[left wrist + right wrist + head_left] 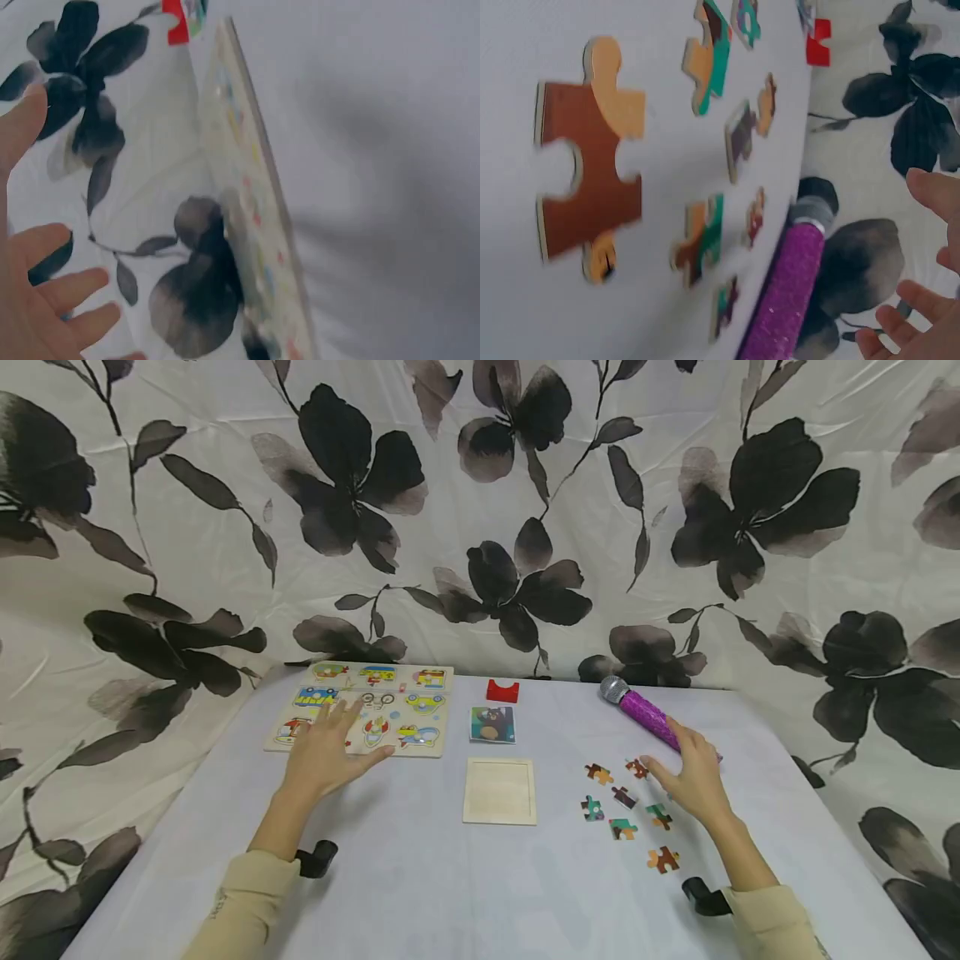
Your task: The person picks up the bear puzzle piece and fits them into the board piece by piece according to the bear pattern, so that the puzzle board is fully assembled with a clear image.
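My left hand [324, 762] is held above the near part of a wooden vehicle puzzle board [397, 714], its fingers spread. In the left wrist view a gap shows between the fingers [79, 289] and the board [251, 202]. On the other side, my right hand [693, 781] hovers by the lower end of a purple glittery microphone [647, 717], fingers loosely extended and holding nothing. Several jigsaw pieces [623, 828] lie scattered left of that hand. The right wrist view shows a brown and orange jigsaw piece [592, 161] up close, and the microphone [787, 292] beyond.
A shallow square wooden frame tray [499, 820] lies at mid-table. Behind it are a small picture card [492, 725] and a red notched stand [502, 692]. A floral cloth [517, 527] hangs behind the white table [420, 893].
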`<control>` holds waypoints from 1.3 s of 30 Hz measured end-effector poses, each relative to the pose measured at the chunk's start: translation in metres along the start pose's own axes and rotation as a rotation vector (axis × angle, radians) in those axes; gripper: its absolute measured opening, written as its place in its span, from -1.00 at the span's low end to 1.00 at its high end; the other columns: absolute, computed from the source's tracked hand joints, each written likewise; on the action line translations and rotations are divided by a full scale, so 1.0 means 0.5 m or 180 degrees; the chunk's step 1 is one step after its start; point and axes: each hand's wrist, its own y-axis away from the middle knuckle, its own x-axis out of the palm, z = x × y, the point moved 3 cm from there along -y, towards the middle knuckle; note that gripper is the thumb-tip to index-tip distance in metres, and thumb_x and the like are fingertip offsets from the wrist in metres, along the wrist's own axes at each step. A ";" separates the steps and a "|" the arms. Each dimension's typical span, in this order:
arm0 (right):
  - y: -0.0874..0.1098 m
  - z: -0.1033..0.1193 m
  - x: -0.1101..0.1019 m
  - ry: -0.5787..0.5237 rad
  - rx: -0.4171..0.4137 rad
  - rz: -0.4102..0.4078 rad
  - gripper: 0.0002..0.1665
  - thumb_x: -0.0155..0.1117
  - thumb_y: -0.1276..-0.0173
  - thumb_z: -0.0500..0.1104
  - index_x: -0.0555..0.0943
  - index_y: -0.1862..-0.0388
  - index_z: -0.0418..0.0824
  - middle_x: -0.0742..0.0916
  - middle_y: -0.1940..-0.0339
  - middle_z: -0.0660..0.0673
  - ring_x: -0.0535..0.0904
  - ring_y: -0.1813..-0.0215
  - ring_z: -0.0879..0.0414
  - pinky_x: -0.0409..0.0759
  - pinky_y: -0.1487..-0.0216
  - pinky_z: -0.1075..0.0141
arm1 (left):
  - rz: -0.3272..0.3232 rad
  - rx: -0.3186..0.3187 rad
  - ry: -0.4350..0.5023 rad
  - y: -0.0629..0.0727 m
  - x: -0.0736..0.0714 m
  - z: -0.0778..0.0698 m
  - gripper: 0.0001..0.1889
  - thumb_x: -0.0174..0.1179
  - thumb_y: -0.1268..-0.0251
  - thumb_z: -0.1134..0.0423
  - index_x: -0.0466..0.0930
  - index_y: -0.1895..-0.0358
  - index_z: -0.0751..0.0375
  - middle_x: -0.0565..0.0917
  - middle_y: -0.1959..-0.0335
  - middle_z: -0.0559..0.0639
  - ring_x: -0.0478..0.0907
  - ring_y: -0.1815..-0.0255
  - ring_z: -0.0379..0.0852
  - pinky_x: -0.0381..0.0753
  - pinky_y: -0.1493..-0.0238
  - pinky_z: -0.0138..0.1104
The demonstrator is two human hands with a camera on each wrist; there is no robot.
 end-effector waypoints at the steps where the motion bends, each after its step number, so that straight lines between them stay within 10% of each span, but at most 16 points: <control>1: -0.002 -0.001 0.009 -0.0038 -0.0007 0.0047 -0.14 0.35 -0.19 -0.11 0.21 -0.36 -0.44 0.35 -0.26 -0.54 0.17 -0.27 -0.48 0.11 -0.19 -0.37 | 0.0046 0.0041 0.0098 0.000 0.013 -0.010 -0.02 0.13 -0.03 -0.39 0.14 -0.44 0.18 0.24 -0.35 0.41 0.13 -0.36 0.40 0.13 -0.22 0.31; 11: -0.027 0.004 0.105 -0.0368 -0.0294 0.0435 -0.39 0.35 -0.16 -0.29 0.43 -0.16 -0.53 0.58 0.00 -0.51 0.52 0.01 -0.37 0.50 0.01 -0.16 | 0.0696 0.0316 0.1045 -0.003 0.145 -0.129 -0.22 0.41 0.05 -0.07 0.44 -0.25 0.28 0.53 -0.17 0.21 0.43 -0.22 0.16 0.41 -0.20 0.00; 18: -0.045 0.001 0.154 -0.0311 -0.0337 0.0871 -0.34 0.41 -0.13 -0.18 0.45 -0.14 -0.52 0.63 0.03 -0.46 0.52 -0.03 -0.37 0.47 -0.07 -0.15 | 0.1276 0.0459 0.1227 -0.010 0.204 -0.176 0.01 0.54 0.30 -0.07 0.33 -0.32 0.32 0.34 -0.35 0.22 0.17 -0.41 0.16 0.14 -0.38 -0.03; 24: -0.044 0.002 0.166 -0.0375 -0.0203 0.1037 -0.48 0.39 -0.15 -0.20 0.55 -0.02 -0.51 0.65 0.06 -0.41 0.50 -0.07 -0.34 0.42 -0.13 -0.14 | 0.1511 0.0595 0.1130 -0.014 0.225 -0.188 0.16 0.56 0.38 -0.09 0.19 -0.38 0.36 0.14 -0.45 0.24 -0.09 -0.50 0.15 -0.20 -0.43 0.09; 39: -0.052 0.010 0.164 -0.0689 0.0124 0.1005 -0.65 0.38 -0.16 -0.28 0.63 0.11 -0.48 0.69 0.29 -0.27 0.59 0.29 -0.02 0.60 0.29 0.17 | 0.1585 0.0630 0.1190 -0.016 0.233 -0.195 0.08 0.56 0.29 0.04 0.19 -0.36 0.44 0.14 -0.45 0.22 -0.06 -0.49 0.14 -0.17 -0.45 0.02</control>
